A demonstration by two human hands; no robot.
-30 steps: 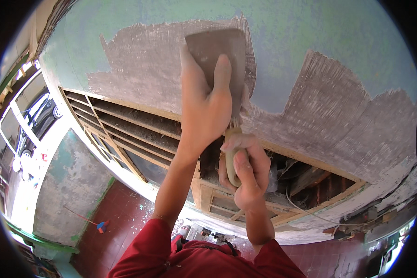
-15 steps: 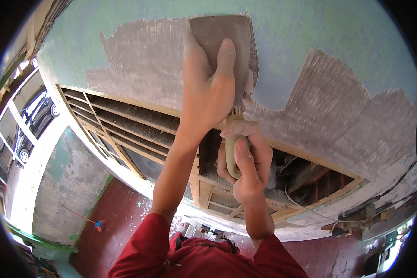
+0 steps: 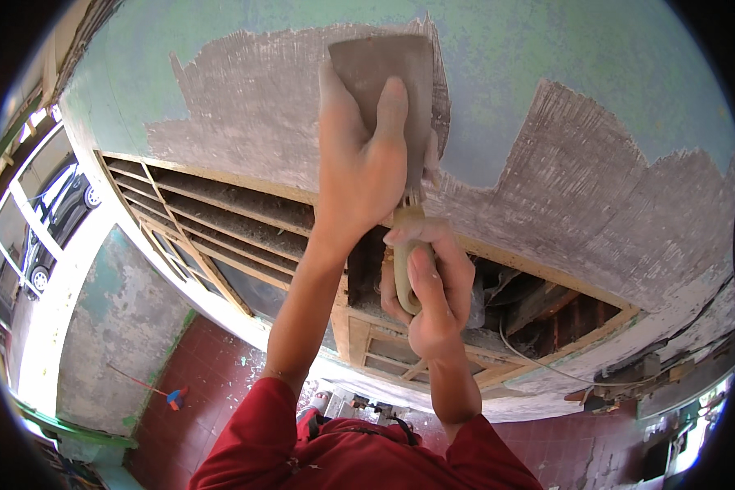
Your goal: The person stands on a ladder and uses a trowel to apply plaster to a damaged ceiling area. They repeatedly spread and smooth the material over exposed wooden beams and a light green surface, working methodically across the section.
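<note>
A wide-bladed scraper (image 3: 412, 106) lies against the wall (image 3: 245, 90), its blade edge up near the border between green paint and bare grey-brown plaster. My right hand (image 3: 434, 282) is wrapped round its pale handle (image 3: 402, 265), below the blade. Higher up, my left hand (image 3: 361, 175) grips the blade by its left side, thumb laid on the blade's face; its other fingers are mostly hidden. To the right of the blade a strip of green paint (image 3: 474, 122) runs down between two stripped patches.
Below the plaster runs a wooden frame with slatted vents (image 3: 212, 204) and a dark opening (image 3: 555, 314) at right, crossed by a loose cable (image 3: 539, 365). A red floor (image 3: 192, 392) with paint flakes holds a blue-headed broom (image 3: 175, 398). A black car (image 3: 57, 216) stands outside at left.
The scraper and both hands have shifted slightly down and to the left along the wall. The grip of each hand looks the same.
</note>
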